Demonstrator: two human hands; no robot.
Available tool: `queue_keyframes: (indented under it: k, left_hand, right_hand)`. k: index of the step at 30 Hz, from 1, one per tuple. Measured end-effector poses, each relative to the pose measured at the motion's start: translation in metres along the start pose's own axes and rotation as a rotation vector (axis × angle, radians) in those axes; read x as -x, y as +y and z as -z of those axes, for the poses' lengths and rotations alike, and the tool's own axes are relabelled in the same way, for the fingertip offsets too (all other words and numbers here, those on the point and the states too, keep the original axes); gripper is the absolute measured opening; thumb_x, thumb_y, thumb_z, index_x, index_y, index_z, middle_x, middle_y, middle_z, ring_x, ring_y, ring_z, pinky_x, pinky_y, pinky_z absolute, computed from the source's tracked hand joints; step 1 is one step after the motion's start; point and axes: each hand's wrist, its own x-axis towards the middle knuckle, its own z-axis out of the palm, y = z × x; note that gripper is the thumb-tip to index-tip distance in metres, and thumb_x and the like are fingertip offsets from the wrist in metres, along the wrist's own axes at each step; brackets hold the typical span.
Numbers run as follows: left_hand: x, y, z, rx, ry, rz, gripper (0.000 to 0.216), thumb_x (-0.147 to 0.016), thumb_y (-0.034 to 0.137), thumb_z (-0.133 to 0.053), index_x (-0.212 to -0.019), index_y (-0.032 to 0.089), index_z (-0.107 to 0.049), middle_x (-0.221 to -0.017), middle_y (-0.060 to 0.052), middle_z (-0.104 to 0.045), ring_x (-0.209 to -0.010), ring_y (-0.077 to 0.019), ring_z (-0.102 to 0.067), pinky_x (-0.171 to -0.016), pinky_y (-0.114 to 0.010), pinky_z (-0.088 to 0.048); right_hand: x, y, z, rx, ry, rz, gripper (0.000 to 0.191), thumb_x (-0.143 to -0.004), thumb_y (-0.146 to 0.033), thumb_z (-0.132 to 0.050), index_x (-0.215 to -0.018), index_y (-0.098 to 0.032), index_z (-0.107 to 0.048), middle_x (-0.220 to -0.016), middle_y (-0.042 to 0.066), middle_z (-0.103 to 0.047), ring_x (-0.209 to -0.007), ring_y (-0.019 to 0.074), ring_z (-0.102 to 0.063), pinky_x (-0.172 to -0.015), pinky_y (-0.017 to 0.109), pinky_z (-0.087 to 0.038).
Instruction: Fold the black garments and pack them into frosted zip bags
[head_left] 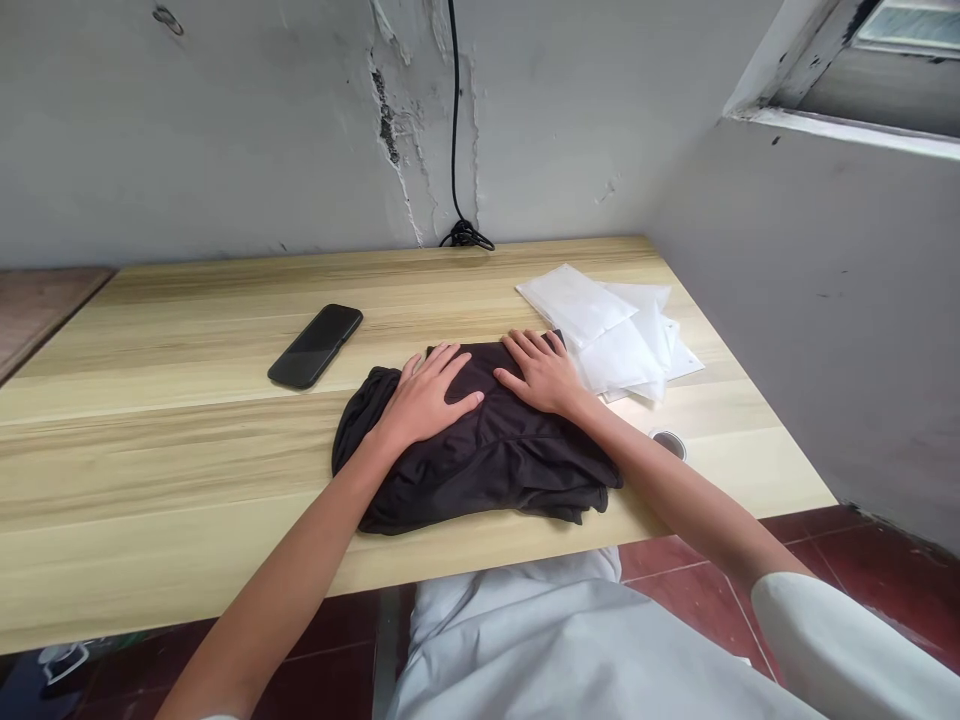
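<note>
A black garment (495,465) lies folded into a bundle near the front edge of the wooden table (187,470). My left hand (429,395) rests flat on its upper left part, fingers stretched out. On its upper right part lies my right hand (541,372), palm down with the fingers spread. Both hands touch the cloth without gripping it. What kind of garment it is cannot be made out from the folds.
Several white translucent plastic bags (615,335) overlap just beyond my right hand. A black phone (316,346) lies to the left. A small round object (670,443) sits beside my right forearm. Behind, a black cable (466,235) coils against the wall.
</note>
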Motion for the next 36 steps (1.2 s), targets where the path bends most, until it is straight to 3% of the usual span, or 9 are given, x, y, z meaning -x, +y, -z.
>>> queue_keyframes:
  k: [10,18,26,28,31,36]
  left_hand:
    - [0.001,-0.001,0.001,0.033,-0.005,0.001,0.071,-0.101,0.063,-0.050,-0.159,0.022,-0.050,-0.172,-0.012,-0.038,-0.162,-0.0317,-0.030,-0.133,-0.057,-0.020]
    - [0.002,-0.003,-0.002,0.035,-0.010,0.012,0.070,-0.101,0.064,-0.049,-0.160,0.027,-0.049,-0.174,-0.008,-0.036,-0.163,-0.0312,-0.029,-0.133,-0.055,-0.021]
    - [0.002,-0.001,-0.001,0.020,-0.025,0.013,0.071,-0.102,0.065,-0.047,-0.160,0.025,-0.048,-0.174,-0.008,-0.035,-0.163,-0.0296,-0.027,-0.132,-0.056,-0.022]
    - [0.004,-0.002,0.001,0.015,0.019,-0.008,0.068,-0.101,0.064,-0.049,-0.157,0.024,-0.052,-0.172,-0.009,-0.038,-0.162,-0.0307,-0.031,-0.132,-0.055,-0.023]
    - [0.007,-0.009,0.009,-0.027,0.186,-0.042,0.058,-0.101,0.055,-0.053,-0.148,0.022,-0.061,-0.162,-0.011,-0.054,-0.151,-0.0315,-0.048,-0.127,-0.051,-0.034]
    - [0.015,-0.038,0.030,-0.075,0.434,0.014,0.038,-0.101,0.044,-0.052,-0.116,0.020,-0.077,-0.124,-0.011,-0.079,-0.120,-0.0299,-0.071,-0.110,-0.043,-0.048]
  right_hand:
    - [-0.002,-0.002,0.001,-0.055,-0.042,-0.046,0.088,-0.100,-0.071,-0.045,-0.165,-0.013,-0.038,-0.172,0.010,-0.038,-0.162,0.0307,-0.028,-0.133,0.052,-0.013]
    - [0.000,0.003,-0.002,-0.074,0.006,-0.030,0.082,-0.102,-0.069,-0.043,-0.165,-0.015,-0.039,-0.174,0.011,-0.034,-0.163,0.0319,-0.027,-0.133,0.052,-0.016]
    - [0.002,0.006,-0.004,-0.128,0.035,-0.013,0.074,-0.103,-0.063,-0.047,-0.160,-0.015,-0.046,-0.171,0.014,-0.041,-0.160,0.0338,-0.033,-0.133,0.055,-0.019]
    - [0.003,0.008,-0.004,-0.156,0.052,-0.006,0.073,-0.102,-0.061,-0.049,-0.159,-0.015,-0.047,-0.170,0.015,-0.042,-0.160,0.0349,-0.034,-0.132,0.056,-0.021]
    - [0.002,0.016,-0.003,-0.217,0.137,0.049,0.063,-0.102,-0.052,-0.053,-0.154,-0.017,-0.051,-0.167,0.015,-0.046,-0.160,0.0350,-0.033,-0.130,0.056,-0.027]
    - [-0.002,0.040,0.002,-0.276,0.349,0.086,0.045,-0.099,-0.039,-0.055,-0.138,-0.018,-0.063,-0.151,0.015,-0.064,-0.153,0.0348,-0.044,-0.125,0.055,-0.033]
